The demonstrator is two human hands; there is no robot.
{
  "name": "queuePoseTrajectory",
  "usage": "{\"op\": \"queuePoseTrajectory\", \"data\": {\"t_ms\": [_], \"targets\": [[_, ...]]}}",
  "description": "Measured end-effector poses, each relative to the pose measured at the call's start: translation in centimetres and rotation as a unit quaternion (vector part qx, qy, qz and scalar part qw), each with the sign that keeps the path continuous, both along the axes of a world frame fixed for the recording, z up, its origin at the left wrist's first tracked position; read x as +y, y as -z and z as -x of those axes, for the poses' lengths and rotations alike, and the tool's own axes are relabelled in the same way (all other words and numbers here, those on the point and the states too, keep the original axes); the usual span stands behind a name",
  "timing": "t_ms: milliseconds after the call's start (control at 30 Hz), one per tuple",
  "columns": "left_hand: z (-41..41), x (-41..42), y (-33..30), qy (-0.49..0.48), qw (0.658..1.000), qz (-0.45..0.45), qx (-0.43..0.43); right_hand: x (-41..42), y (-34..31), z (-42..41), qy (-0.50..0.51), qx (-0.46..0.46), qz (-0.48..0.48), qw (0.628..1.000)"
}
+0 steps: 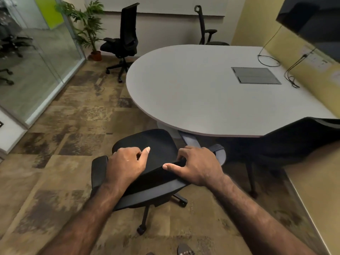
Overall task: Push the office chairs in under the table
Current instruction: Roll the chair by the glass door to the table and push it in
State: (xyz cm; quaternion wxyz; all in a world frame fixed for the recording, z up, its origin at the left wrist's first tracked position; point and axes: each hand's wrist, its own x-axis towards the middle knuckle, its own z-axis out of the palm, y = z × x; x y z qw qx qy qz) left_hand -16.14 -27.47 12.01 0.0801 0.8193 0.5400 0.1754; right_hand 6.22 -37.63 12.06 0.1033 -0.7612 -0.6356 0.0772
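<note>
The black mesh office chair on wheels (147, 162) should roll easily. Both hands, left hand (127, 164) and right hand (196, 166), curl their fingers over its stiff backrest top, near the white rounded desk (202, 89).

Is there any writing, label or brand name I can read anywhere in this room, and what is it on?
No text can be read in this view.
The pale stickers on the yellow wall beside the table seem to carry print, but it is too small and blurred to read.
The office chairs and the dark screen show no readable brand.
</note>
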Motion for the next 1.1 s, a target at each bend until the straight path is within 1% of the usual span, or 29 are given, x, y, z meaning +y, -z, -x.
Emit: {"op": "queuePoseTrajectory", "data": {"t_ms": [67, 167, 200, 300, 400, 533, 633, 867, 1000, 1100], "targets": [[0.4, -1.7, -0.4, 0.010, 1.000, 0.006, -0.015, -0.7, 0.0, -0.3, 0.010, 0.010, -0.005, 1.000], [1.4, -4.8, -0.2, 0.036, 0.997, 0.066, -0.011, -1.4, -0.1, -0.9, -0.011, 0.022, 0.003, 1.000], [1.8, -5.7, -0.1, 0.040, 0.997, 0.073, -0.004, -1.6, -0.2, -1.3, -0.020, 0.023, 0.014, 0.999], [2.6, -7.4, 0.3, 0.050, 0.998, 0.035, 0.016, -2.3, -0.7, -2.8, -0.019, 0.010, 0.048, 0.999], [2.1, -7.4, 0.0, 0.085, 0.996, 0.017, -0.006, -3.2, -1.1, -4.5, 0.008, -0.025, 0.058, 0.998], [0.9, -6.1, -0.4, 0.107, 0.993, 0.049, 0.017, -3.4, -1.6, -5.3, 0.053, -0.046, 0.058, 0.996], [0.9, -4.7, -0.2, 0.128, 0.991, 0.045, 0.011, -3.1, -1.8, -5.1, 0.069, -0.052, 0.056, 0.995], [0.3, 0.0, -0.1, 0.155, 0.987, 0.036, 0.023, -2.4, -1.8, -4.7, 0.065, -0.044, 0.069, 0.994], [-0.7, 3.6, -0.3, 0.170, 0.985, 0.020, 0.039, -1.4, -1.9, -4.6, 0.073, -0.041, 0.044, 0.996], [-1.8, 6.8, -0.4, 0.185, 0.982, 0.033, 0.036, 0.0, -1.7, -4.8, 0.094, -0.025, 0.025, 0.995]]}}
